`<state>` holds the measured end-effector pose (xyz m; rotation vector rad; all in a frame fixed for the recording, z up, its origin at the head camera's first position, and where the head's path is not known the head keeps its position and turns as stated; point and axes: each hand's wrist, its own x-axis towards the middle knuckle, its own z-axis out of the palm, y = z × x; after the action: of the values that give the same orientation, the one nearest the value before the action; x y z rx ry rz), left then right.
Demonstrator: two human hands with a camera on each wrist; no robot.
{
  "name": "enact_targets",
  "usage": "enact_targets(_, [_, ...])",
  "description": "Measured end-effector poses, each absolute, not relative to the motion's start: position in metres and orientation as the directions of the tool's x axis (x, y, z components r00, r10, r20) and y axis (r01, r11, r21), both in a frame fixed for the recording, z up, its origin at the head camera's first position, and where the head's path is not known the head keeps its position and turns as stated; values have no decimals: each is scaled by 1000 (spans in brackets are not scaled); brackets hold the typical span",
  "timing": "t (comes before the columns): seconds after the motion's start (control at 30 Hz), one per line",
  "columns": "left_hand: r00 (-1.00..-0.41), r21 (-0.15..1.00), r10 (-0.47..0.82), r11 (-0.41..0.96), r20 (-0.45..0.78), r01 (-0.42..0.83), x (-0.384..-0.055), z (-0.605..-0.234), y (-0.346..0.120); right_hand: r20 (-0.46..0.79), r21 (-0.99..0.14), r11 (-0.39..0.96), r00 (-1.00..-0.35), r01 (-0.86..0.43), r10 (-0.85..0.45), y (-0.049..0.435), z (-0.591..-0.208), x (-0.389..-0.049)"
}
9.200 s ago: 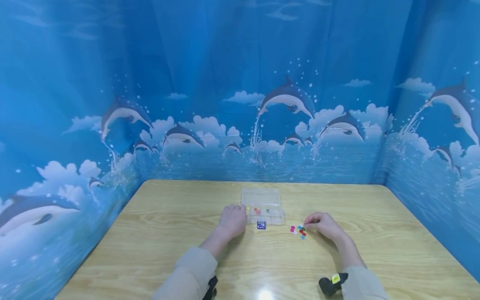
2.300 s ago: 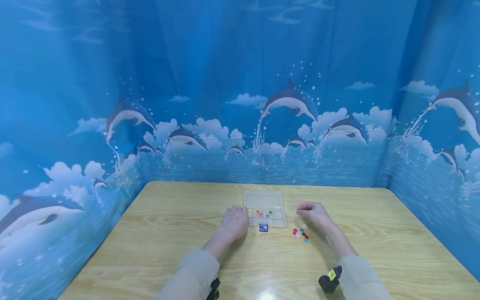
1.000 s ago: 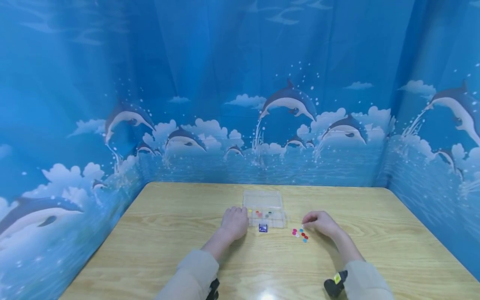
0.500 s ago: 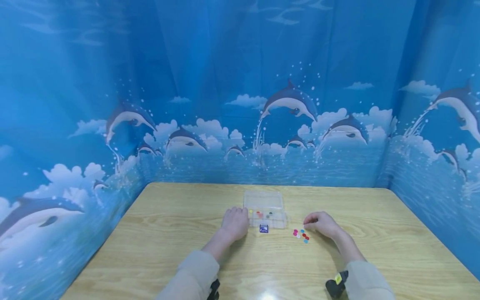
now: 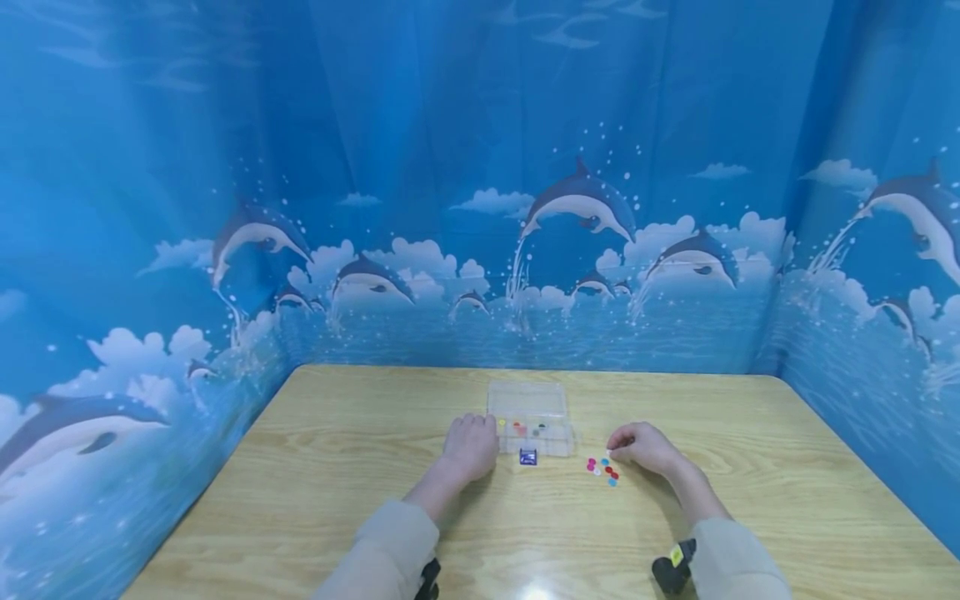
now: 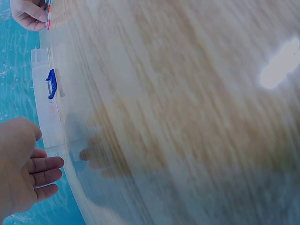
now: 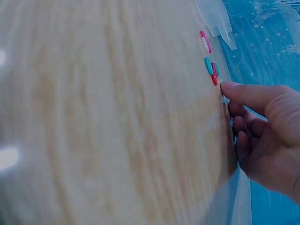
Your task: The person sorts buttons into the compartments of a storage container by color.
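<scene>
A clear plastic box (image 5: 556,444) stands with its lid (image 5: 527,398) tipped back. Small coloured buttons, among them a yellow one (image 5: 502,422), lie in its compartments. My left hand (image 5: 471,446) holds the box's left end, with thumb and forefinger at the wall and the other fingers loosely bent in the left wrist view. To the right of the box my right hand (image 5: 647,447) pinches a white button (image 7: 221,84) between thumb and forefinger, low over the table. Several loose buttons lie beside it, including a red one (image 7: 214,74) and pink ones (image 5: 591,463).
The box's blue latch (image 5: 528,457) sticks out at its front. A pale wood table (image 5: 360,500) spreads around, its far edge meeting a blue dolphin-print curtain (image 5: 420,208). Light glares on the tabletop near the front.
Since 2.3 s ago my right hand has come down from beside the lid to the loose buttons and taken hold of the white one. My left hand stays on the box.
</scene>
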<state>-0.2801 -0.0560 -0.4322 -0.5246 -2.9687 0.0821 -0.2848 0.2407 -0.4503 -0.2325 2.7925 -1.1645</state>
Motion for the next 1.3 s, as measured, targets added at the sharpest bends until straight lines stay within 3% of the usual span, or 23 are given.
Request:
enact_targets(0.9, [-928,-87,349,936,128,340,-282,-435,-56,-37,-750,649,-972,-126,-232,245,-451,-287])
enact_targets(1.3, [-928,-74,349,937,131,342,-284,-434,-56,-30,-736,670,-984,-95,-173,240,-442,-289])
